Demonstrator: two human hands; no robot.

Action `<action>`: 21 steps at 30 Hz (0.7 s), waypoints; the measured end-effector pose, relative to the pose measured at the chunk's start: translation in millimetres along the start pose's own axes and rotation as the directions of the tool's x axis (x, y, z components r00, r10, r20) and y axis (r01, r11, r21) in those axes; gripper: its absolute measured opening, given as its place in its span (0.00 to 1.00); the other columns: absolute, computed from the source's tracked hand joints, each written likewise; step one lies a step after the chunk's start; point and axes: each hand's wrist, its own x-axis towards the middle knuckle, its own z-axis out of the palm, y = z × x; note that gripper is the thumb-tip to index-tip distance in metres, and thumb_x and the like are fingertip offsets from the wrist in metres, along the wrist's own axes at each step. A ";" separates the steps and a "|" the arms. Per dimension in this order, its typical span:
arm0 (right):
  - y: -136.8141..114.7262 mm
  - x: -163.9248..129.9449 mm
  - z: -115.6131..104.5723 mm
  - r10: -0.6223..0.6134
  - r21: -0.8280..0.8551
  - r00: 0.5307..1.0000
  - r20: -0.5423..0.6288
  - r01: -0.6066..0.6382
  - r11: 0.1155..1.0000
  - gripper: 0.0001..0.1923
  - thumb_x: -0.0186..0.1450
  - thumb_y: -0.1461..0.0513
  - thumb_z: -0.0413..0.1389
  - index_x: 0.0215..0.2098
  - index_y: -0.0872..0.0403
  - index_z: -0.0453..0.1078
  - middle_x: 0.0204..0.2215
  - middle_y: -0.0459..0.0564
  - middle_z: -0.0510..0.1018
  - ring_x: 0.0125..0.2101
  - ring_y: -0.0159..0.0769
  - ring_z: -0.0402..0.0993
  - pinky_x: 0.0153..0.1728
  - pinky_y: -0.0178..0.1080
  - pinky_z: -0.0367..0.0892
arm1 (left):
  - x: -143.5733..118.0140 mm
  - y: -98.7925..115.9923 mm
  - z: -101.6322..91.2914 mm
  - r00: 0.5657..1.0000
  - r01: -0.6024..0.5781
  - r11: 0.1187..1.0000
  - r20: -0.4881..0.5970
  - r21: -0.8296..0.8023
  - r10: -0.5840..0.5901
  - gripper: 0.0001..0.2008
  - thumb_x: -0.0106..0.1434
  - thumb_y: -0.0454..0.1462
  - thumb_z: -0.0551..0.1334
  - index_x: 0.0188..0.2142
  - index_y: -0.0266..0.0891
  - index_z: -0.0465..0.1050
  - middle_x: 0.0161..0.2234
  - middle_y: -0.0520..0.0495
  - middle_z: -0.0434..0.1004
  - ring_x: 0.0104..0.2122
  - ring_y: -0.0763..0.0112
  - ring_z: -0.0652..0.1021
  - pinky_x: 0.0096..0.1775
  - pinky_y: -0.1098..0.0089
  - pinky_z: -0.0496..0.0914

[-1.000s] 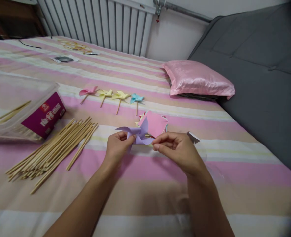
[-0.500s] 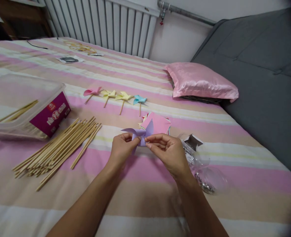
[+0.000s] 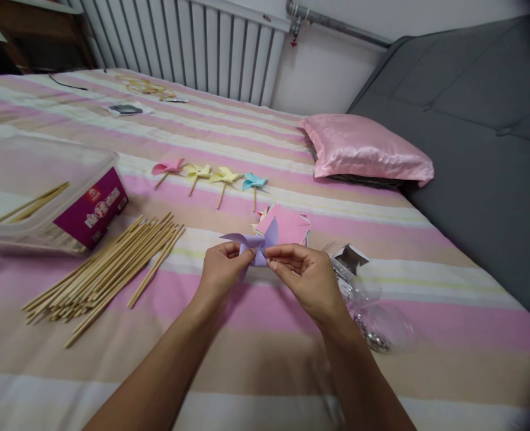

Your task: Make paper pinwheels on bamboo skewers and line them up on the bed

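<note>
We pinch a folded lilac paper pinwheel (image 3: 254, 245) between both hands, left hand (image 3: 222, 270) and right hand (image 3: 305, 279) closed on its centre, just above the striped bed (image 3: 426, 299). Its curled blades fan upward. Beyond lies a stack of coloured paper squares (image 3: 285, 222); a pile of bamboo sticks (image 3: 107, 269) lies left, well apart.

Head view, forward-down, close over bed (image 3: 265, 371)
</note>
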 end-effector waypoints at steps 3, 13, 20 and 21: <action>-0.3 -0.9 -0.6 -0.001 -0.004 1.000 -0.004 0.001 1.000 0.06 0.54 0.65 0.60 0.31 0.54 0.76 0.32 0.49 0.80 0.33 0.35 0.78 0.40 0.40 0.74 | -1.0 1.2 0.0 1.000 0.008 1.000 0.003 -0.007 -0.008 0.05 0.44 0.34 0.66 0.22 0.33 0.74 0.19 0.51 0.74 0.18 0.76 0.70 0.23 0.75 0.61; -4.2 -1.5 -4.5 -0.083 -0.029 0.996 -0.022 0.082 0.996 0.04 0.55 0.65 0.59 0.28 0.51 0.77 0.32 0.49 0.78 0.35 0.34 0.76 0.38 0.37 0.73 | -2.8 2.7 0.9 1.000 -0.014 1.000 -0.015 -0.020 0.014 0.06 0.43 0.35 0.66 0.20 0.33 0.73 0.18 0.51 0.73 0.18 0.77 0.69 0.23 0.75 0.60; -3.4 -0.7 -0.6 -0.026 -0.097 0.999 -0.043 0.022 0.995 0.03 0.55 0.63 0.60 0.29 0.53 0.76 0.28 0.48 0.80 0.30 0.34 0.75 0.33 0.36 0.70 | -3.1 3.1 1.4 1.000 -0.030 0.999 -0.011 -0.032 0.030 0.06 0.44 0.35 0.67 0.20 0.34 0.72 0.17 0.52 0.71 0.17 0.78 0.68 0.21 0.76 0.59; -3.1 -0.3 0.0 -0.042 -0.131 0.998 -0.055 0.035 0.991 0.03 0.55 0.64 0.60 0.29 0.54 0.75 0.28 0.47 0.80 0.28 0.33 0.74 0.32 0.35 0.69 | -3.3 3.2 1.7 0.999 -0.034 0.999 -0.007 -0.033 0.034 0.07 0.43 0.36 0.67 0.19 0.34 0.72 0.17 0.52 0.71 0.17 0.78 0.67 0.21 0.76 0.59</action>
